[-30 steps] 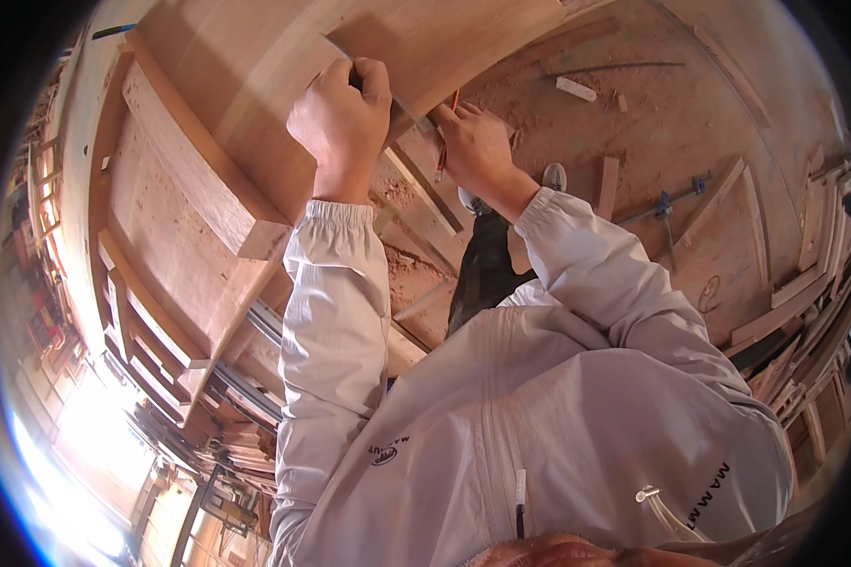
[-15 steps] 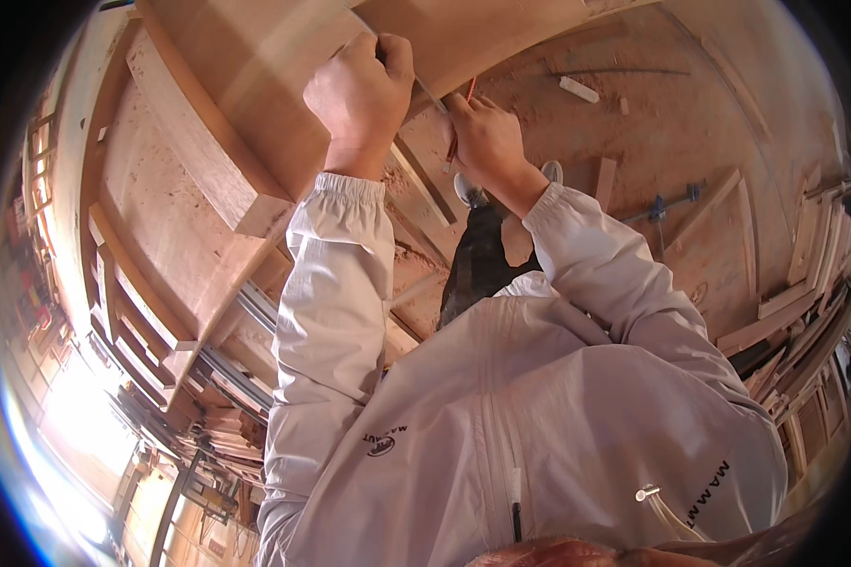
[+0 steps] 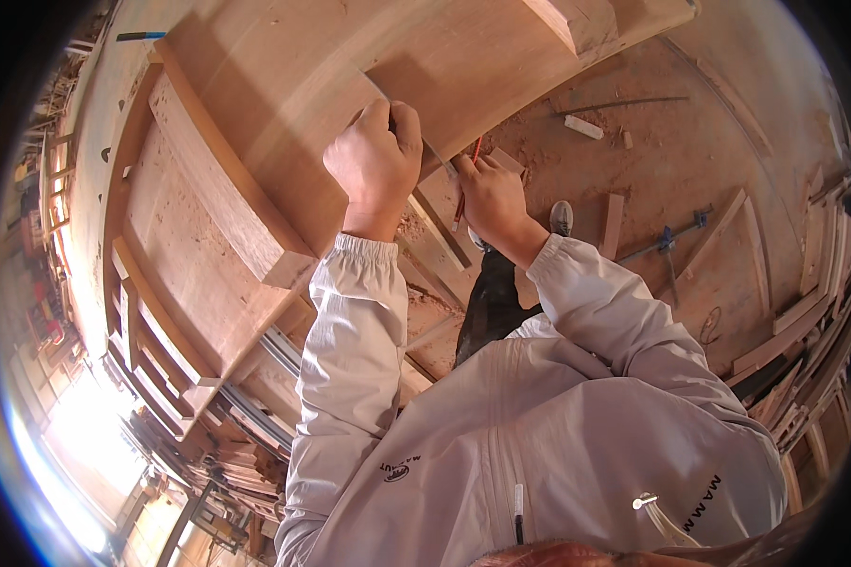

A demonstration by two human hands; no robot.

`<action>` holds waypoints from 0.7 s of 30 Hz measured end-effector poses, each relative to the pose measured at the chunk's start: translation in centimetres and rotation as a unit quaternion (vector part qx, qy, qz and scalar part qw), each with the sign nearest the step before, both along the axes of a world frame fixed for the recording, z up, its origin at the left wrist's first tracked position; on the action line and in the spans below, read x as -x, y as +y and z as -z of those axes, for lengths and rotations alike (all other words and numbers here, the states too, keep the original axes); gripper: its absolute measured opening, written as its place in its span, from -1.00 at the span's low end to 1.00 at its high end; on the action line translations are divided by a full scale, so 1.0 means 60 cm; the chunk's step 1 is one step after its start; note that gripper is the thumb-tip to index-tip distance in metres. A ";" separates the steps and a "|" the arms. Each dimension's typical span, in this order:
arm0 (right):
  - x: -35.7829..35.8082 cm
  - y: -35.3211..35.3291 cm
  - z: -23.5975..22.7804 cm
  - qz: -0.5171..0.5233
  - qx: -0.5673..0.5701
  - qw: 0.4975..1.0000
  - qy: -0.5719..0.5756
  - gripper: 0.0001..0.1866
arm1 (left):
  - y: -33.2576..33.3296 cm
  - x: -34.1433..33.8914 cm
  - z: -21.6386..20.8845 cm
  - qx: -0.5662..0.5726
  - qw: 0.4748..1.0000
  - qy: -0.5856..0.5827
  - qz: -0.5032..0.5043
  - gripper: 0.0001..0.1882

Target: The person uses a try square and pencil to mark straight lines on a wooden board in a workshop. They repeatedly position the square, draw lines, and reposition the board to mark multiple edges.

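My left hand (image 3: 376, 165) is closed in a fist over a thin metal strip (image 3: 373, 85), which looks like a steel ruler. The strip lies across the edge of a broad wooden panel (image 3: 284, 104). Nearer to me, my right hand (image 3: 496, 197) has its fingers closed round the strip's near end (image 3: 438, 152). A slim red stick (image 3: 477, 147), probably a pencil, also passes through the right hand's fingers. Its lower end shows below the hand. The far end of the strip rests on the panel beyond my left fist.
A thick wooden beam (image 3: 222, 180) stands on the panel at left, with a smaller slatted frame (image 3: 161, 317) nearer. A wood block (image 3: 577, 24) sits on the panel's far right. Offcuts, a blue clamp (image 3: 667, 238) and a white piece (image 3: 583, 127) lie on the dusty floor. Timber (image 3: 823, 350) is stacked at right.
The view has shifted, so the panel and both hands appear lower in the picture. More of the panel's far side shows, including the wood block. Both hands keep their grip on the strip.
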State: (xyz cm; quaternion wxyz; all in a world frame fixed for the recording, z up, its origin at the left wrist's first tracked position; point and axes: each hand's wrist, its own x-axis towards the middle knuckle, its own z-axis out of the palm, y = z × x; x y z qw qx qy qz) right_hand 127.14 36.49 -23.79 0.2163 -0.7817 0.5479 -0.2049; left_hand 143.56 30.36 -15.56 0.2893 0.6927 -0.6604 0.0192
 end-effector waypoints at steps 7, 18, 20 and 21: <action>0.004 -0.004 -0.008 -0.004 -0.030 1.000 -0.003 -0.80 | -0.026 -0.012 0.006 0.021 0.998 -0.046 -0.027 -0.70; 0.002 -0.001 -0.013 -0.011 -0.041 0.999 -0.004 -0.78 | -0.070 -0.067 0.007 -0.029 0.999 -0.040 0.007 -0.70; 0.002 -0.002 -0.018 -0.016 -0.045 0.999 0.006 -0.79 | -0.074 -0.068 0.012 0.025 0.998 -0.044 0.030 -0.69; 0.003 -0.002 -0.019 -0.020 -0.048 0.999 0.011 -0.79 | -0.073 -0.066 0.014 0.024 0.998 -0.040 0.030 -0.69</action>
